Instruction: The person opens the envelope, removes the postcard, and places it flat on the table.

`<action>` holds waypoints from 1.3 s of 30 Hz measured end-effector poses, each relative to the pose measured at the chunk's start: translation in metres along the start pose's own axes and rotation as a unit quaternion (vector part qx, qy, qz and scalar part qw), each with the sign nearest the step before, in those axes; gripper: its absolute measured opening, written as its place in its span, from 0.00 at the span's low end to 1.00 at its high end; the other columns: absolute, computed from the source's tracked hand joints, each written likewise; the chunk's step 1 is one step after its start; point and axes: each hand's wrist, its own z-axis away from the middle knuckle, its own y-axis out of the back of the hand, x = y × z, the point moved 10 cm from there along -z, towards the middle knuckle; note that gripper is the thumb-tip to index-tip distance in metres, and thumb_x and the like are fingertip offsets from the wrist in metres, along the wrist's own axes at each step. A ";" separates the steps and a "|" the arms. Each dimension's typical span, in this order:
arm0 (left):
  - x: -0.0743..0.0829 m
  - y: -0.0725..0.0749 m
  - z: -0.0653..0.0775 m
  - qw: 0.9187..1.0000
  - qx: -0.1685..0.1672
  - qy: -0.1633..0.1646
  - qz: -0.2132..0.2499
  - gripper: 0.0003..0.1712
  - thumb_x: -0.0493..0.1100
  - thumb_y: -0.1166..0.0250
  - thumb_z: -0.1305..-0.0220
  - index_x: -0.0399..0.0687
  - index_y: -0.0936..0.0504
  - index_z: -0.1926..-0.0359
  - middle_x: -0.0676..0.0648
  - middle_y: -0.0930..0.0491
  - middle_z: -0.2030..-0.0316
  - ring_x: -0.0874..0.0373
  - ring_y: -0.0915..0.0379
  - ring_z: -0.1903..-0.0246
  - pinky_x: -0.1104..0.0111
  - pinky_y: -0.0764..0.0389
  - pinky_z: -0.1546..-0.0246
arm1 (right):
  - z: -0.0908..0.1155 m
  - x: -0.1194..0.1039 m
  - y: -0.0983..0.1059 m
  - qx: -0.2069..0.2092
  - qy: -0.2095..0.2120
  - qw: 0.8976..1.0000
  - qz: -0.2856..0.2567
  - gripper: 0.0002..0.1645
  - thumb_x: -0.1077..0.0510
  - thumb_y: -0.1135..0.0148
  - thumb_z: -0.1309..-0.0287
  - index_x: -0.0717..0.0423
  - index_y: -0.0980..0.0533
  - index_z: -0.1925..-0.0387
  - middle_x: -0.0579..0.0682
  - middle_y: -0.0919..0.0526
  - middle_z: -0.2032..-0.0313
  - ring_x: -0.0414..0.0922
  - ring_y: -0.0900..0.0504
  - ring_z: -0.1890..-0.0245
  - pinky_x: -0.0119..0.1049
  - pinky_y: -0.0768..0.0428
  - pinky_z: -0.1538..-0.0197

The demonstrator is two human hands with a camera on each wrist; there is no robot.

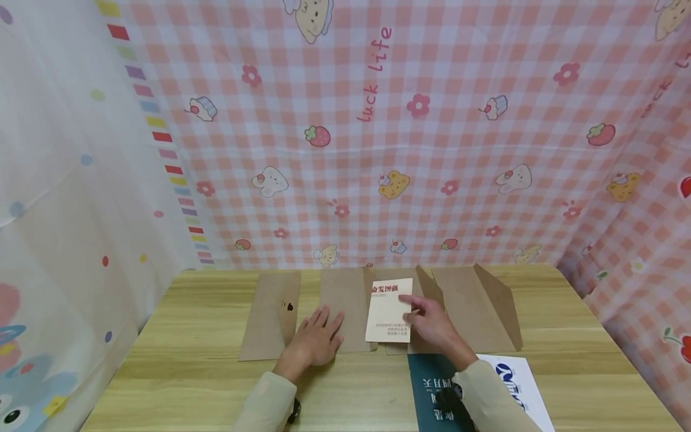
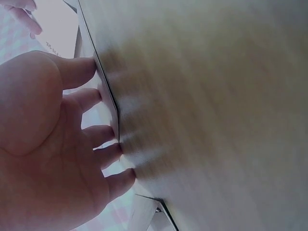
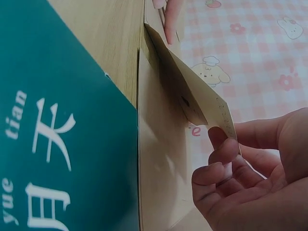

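My right hand [image 1: 434, 327] pinches a thin cream book [image 1: 390, 312] with red characters at its right edge, thumb on one side and fingers on the other in the right wrist view. The book is tilted over the overlap of two brown paper envelopes. My left hand [image 1: 315, 339] rests with fingers spread on the lower left part of the second brown envelope [image 1: 342, 300]. In the left wrist view its fingertips [image 2: 126, 178] press down along that envelope's edge. Another envelope [image 1: 453, 294], with its flap raised, lies right of the book.
At the far left lies a brown envelope [image 1: 264, 318] with a dark mark and a folded flap. A dark green book [image 1: 423, 384] and a white book [image 1: 523, 378] lie near the front under my right forearm. A checked cloth [image 1: 345, 162] hangs behind the wooden table [image 1: 178, 360].
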 end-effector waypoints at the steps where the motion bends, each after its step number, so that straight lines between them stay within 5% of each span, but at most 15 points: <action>1: 0.000 0.000 0.000 1.000 0.000 -0.001 -0.001 0.32 0.53 0.51 0.23 0.50 0.40 0.24 0.36 0.50 0.24 0.40 0.57 0.24 0.44 0.48 0.28 | 0.000 0.000 0.001 0.001 0.001 1.000 0.000 0.25 0.68 0.42 0.37 0.59 0.24 0.38 0.54 0.25 0.64 0.46 0.27 0.67 0.34 0.26 0.66; 12: 0.002 0.001 0.000 1.000 0.001 -0.005 0.001 0.31 0.52 0.52 0.23 0.49 0.41 0.24 0.36 0.51 0.24 0.39 0.57 0.24 0.44 0.48 0.28 | 0.009 -0.003 0.008 -0.007 -0.011 1.000 -0.006 0.26 0.65 0.43 0.34 0.56 0.26 0.35 0.54 0.25 0.61 0.48 0.26 0.63 0.36 0.25 0.62; 34: 0.002 0.002 0.000 1.000 0.001 0.000 0.000 0.31 0.51 0.51 0.23 0.50 0.41 0.24 0.35 0.50 0.24 0.40 0.57 0.24 0.44 0.48 0.28 | 0.021 -0.010 0.012 -0.010 -0.007 1.000 -0.012 0.24 0.66 0.40 0.35 0.55 0.24 0.37 0.53 0.22 0.58 0.47 0.26 0.64 0.33 0.25 0.67; 39: 0.000 0.000 0.001 1.000 -0.006 0.007 0.004 0.32 0.52 0.52 0.23 0.51 0.42 0.23 0.37 0.52 0.23 0.40 0.59 0.24 0.42 0.52 0.28 | 0.025 -0.010 0.011 -0.017 -0.004 1.000 -0.022 0.24 0.66 0.40 0.36 0.54 0.23 0.38 0.53 0.19 0.51 0.47 0.26 0.66 0.33 0.26 0.70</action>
